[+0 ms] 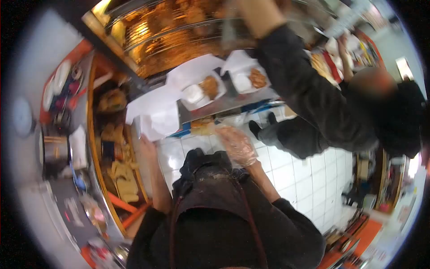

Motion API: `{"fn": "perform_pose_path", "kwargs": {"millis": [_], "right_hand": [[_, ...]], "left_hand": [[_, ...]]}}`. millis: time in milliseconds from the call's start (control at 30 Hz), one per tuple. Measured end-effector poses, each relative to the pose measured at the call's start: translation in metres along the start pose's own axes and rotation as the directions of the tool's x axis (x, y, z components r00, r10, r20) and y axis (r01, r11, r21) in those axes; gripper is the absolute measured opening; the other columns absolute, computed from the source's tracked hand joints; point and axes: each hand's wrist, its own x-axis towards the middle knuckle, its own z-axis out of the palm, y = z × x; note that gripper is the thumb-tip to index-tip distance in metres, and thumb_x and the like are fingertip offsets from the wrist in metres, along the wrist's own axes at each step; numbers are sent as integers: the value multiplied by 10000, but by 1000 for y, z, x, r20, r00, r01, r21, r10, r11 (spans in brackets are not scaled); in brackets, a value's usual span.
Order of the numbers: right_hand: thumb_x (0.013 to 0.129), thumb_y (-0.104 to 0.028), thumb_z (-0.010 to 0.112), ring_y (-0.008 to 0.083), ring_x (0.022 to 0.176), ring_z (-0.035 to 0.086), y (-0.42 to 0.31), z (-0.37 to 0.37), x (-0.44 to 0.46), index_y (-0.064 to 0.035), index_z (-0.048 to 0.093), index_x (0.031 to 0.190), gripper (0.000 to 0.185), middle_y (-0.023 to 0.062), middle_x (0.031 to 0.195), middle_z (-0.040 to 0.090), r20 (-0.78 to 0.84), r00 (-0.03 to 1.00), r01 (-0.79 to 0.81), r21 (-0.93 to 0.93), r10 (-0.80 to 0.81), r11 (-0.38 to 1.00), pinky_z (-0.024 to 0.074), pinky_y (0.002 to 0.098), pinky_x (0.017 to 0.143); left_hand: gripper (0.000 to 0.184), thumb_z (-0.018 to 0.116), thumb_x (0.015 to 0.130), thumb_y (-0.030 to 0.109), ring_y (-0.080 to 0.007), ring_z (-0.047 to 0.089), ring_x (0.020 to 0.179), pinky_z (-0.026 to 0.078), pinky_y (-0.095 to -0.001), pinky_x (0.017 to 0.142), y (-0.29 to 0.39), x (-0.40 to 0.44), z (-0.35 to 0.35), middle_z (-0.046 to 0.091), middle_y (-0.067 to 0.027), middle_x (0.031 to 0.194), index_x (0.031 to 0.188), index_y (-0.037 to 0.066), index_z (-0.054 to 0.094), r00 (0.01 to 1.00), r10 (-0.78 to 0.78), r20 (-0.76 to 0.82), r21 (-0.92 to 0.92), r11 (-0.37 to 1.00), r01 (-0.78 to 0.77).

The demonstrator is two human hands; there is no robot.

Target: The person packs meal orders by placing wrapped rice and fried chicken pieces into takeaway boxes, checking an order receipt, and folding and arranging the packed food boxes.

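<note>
My left hand point(148, 146) is at the near edge of an open white takeaway box point(157, 120), seemingly gripping its lower corner; the fingers are partly hidden by the box. Its inside looks plain white, with no food visible. My right hand point(237, 145) wears a clear plastic glove and hangs in front of the counter. Its fingers stretch forward, slightly blurred, with nothing visible in them. On the metal counter point(219, 112) stand two more open white boxes: one point(192, 104) holds rice and a fried piece point(209, 87), the other point(244, 85) rice and a browner piece point(257, 78).
A lit display case point(174, 33) with racks of fried food stands behind the boxes. From the right, another person's dark sleeve point(304, 85) reaches across toward it. That person stands on the white tiled floor point(309, 179). Orange-edged wooden shelving point(112, 179) lies on my left.
</note>
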Motion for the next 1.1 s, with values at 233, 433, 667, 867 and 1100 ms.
{"fn": "perform_pose_path", "kwargs": {"millis": [233, 433, 667, 867, 1100], "right_hand": [[934, -111, 627, 341, 1035, 654, -22, -1, 23, -53, 702, 1129, 216, 162, 1084, 698, 211, 947, -303, 335, 242, 892, 502, 427, 933], [937, -116, 622, 347, 1013, 660, -49, 19, 46, -47, 699, 1082, 178, 179, 1049, 695, 389, 912, -288, 380, 131, 879, 513, 410, 898], [883, -55, 674, 333, 944, 682, -85, 60, 61, -53, 701, 1078, 196, 161, 1026, 707, 237, 967, -182, 401, 90, 898, 531, 408, 819], [886, -85, 685, 308, 933, 675, -105, 90, 83, -37, 665, 1144, 263, 169, 1037, 692, 297, 933, -331, 484, 204, 810, 522, 396, 818], [908, -97, 651, 345, 1102, 564, -92, 150, 131, -16, 433, 1422, 564, 216, 1230, 561, 288, 747, -661, 228, 599, 715, 466, 427, 965]], "left_hand": [[428, 409, 1032, 293, -497, 622, 932, 490, -543, 826, 21, 5, 15, 661, -302, 980, 1049, -58, 654, 915, 337, -220, 523, 833, -180], [517, 360, 1052, 345, -499, 599, 942, 461, -542, 861, 33, 1, 9, 641, -333, 988, 1021, -88, 641, 900, 267, -346, 412, 904, -110], [513, 419, 1035, 368, -462, 570, 1050, 425, -514, 930, 33, -1, 2, 613, -318, 1102, 1132, -91, 626, 922, 290, -258, 250, 941, -226], [565, 499, 1001, 418, -432, 603, 1008, 465, -462, 906, 53, -28, -12, 599, -313, 1133, 1270, -72, 574, 972, 177, -157, 95, 982, -164], [287, 597, 912, 120, -331, 703, 823, 554, -398, 709, 9, -23, -42, 668, -248, 1011, 1102, -85, 662, 981, 180, -66, 113, 979, -172]]}}
